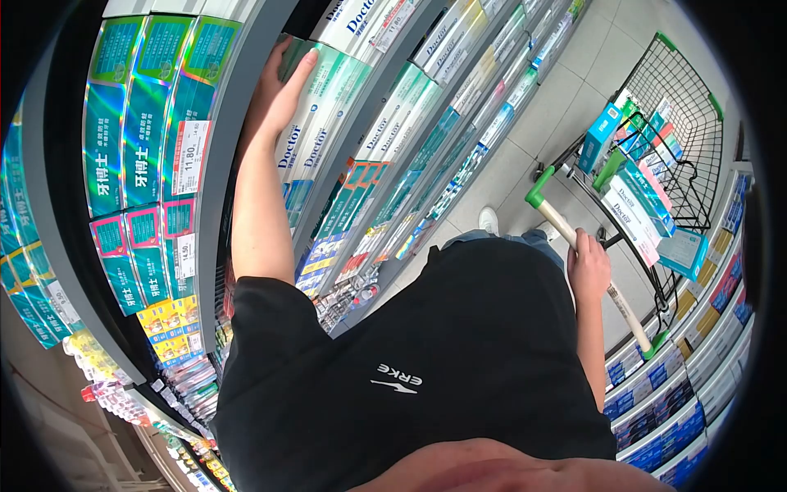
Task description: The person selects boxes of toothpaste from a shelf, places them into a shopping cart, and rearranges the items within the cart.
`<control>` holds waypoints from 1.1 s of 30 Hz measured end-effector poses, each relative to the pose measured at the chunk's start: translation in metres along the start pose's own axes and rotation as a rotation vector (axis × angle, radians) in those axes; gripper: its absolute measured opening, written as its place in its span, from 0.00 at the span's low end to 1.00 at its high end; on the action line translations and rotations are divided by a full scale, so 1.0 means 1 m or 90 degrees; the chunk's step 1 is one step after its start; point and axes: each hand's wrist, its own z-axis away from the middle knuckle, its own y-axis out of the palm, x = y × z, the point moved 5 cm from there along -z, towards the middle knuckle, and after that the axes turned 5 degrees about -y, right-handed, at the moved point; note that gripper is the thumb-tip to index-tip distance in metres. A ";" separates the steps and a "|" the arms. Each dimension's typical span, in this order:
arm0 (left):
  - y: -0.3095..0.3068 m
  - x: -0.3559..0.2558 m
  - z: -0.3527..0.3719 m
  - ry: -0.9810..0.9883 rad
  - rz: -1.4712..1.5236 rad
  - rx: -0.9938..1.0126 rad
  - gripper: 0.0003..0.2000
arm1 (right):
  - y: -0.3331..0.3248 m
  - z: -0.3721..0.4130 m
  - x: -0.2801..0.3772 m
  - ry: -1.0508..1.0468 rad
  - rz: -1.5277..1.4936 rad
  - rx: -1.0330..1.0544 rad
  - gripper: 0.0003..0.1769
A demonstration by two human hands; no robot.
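Far left, 9 to 11 o'clock: curved shelf rack (225,139), three shiny teal boxes (147,107) in the top row, three pink-topped boxes (147,246) under them. Two price tags readable: 11.80 (190,156) and 14.50 (186,254). The lower rows of yellow packs (168,328) at 8 o'clock are blurred and uncountable.

11 o'clock: my left hand (280,90) is up on the shelf, fingers stretched along one green-white Doctor box (310,123) that stands in the row. The thumb is hidden behind the box, so I cannot tell whether the hand clamps it or only lies on it. The neighbouring Doctor boxes run toward 12 o'clock, too packed to count, and the top ones are cut off by the lens edge.

Centre to 6 o'clock: my black shirt (426,369) blocks the lower view. One shoe (489,220) shows; the other is hidden.

3 o'clock: my right hand (589,264) is closed in a fist around the cart handle (557,223), a pale bar with two green ends.

2 o'clock: one black wire cart (693,107), at least six boxes inside, one blue box (598,135) upright at its near edge. The pile overlaps, so the exact count is unclear.

12 to 1 o'clock: open tiled floor (566,90) between rack and cart. 4 o'clock: a second shelf (664,394) just beside the cart, so the room there is tight.
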 end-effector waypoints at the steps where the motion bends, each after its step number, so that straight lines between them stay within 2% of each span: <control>1: 0.000 0.000 0.000 0.001 0.000 0.000 0.41 | -0.001 0.000 0.000 -0.004 0.002 -0.004 0.21; 13: 0.002 0.009 -0.003 -0.014 0.006 0.031 0.42 | 0.001 -0.001 -0.001 -0.015 0.016 -0.010 0.22; 16: -0.001 0.011 -0.005 0.031 -0.002 -0.001 0.41 | 0.001 0.000 -0.001 -0.015 0.014 -0.015 0.22; 25: 0.002 0.016 -0.004 0.077 0.037 0.060 0.40 | 0.002 -0.002 0.000 -0.001 0.022 0.011 0.21; 27: 0.003 0.017 -0.004 0.069 -0.040 0.056 0.40 | 0.002 -0.002 0.000 0.002 0.021 0.011 0.20; 33: 0.006 0.018 -0.005 0.060 -0.058 0.051 0.40 | 0.001 -0.002 0.000 0.004 0.022 0.006 0.20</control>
